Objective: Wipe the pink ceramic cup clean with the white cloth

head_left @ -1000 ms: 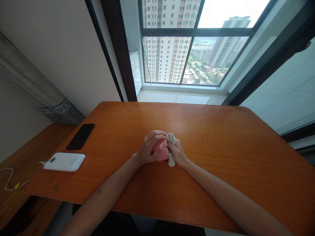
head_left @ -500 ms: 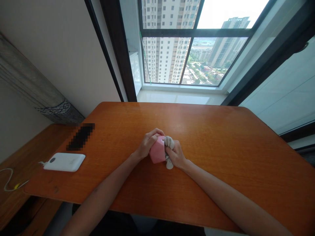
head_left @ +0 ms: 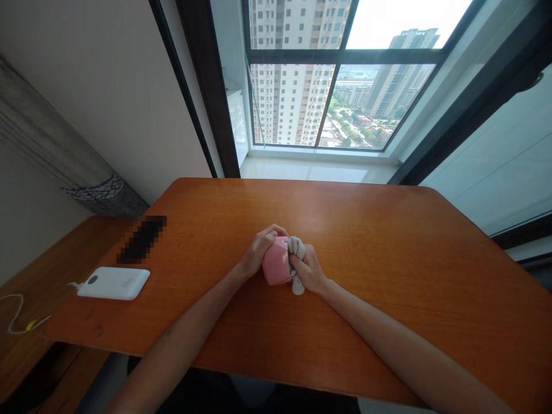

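A smooth, faintly glossy pink, blunt-sided object of unclear material is held tilted just off the view's centre, toward six o'clock. Against its three o'clock side presses a bunched, off-white fabric cloth, its folds gathered in a rounded clump toward one o'clock and its loose, rounded end drooping toward six o'clock, partly hidden midway.

– What is laid left on the table?
– A power bank.
– And to its right?
– A container is found, with cloth at its right; beyond the table's far edge, a window is set.
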`<state>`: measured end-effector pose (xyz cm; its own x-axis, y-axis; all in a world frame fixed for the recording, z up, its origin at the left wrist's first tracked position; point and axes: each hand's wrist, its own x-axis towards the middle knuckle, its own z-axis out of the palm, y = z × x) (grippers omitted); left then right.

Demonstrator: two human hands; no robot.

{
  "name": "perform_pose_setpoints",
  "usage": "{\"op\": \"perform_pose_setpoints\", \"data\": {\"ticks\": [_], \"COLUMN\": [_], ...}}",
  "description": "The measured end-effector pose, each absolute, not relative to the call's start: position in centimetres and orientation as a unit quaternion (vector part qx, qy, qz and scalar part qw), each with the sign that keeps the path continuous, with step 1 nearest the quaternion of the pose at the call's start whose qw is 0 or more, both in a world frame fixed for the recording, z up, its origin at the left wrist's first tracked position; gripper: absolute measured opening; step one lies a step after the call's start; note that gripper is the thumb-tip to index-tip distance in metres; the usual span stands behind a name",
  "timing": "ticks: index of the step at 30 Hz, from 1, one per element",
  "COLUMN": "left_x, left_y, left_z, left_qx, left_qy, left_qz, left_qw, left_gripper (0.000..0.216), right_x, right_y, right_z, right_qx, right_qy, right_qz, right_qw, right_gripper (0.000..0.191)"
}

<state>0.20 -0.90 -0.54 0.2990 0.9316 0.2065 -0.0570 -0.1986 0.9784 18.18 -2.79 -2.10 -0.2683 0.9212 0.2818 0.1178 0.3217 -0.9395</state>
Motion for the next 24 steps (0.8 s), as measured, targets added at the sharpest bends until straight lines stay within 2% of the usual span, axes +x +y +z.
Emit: {"op": "perform_pose_setpoints", "data": {"ticks": [19, 24], "left_x": [0.25, 0.01], "left_y": [-0.97, -0.92], "left_z": [-0.72, -1.29], "left_qx": [0.614, 0.640], "left_qy": [0.364, 0.332], "left_qz": [0.478, 0.536], "left_qw": [0.512, 0.438], "left_gripper": [0.042, 0.042], "right_x": [18.16, 18.14], "right_y": [-2.70, -2.66], "right_z": [-2.18, -2.41], "right_qx": [-0.398, -0.393], "right_qy": [-0.652, -0.652], "right_qz": [0.450, 0.456], "right_qw": [0.462, 0.460], "right_gripper": [0.024, 0.025]}}
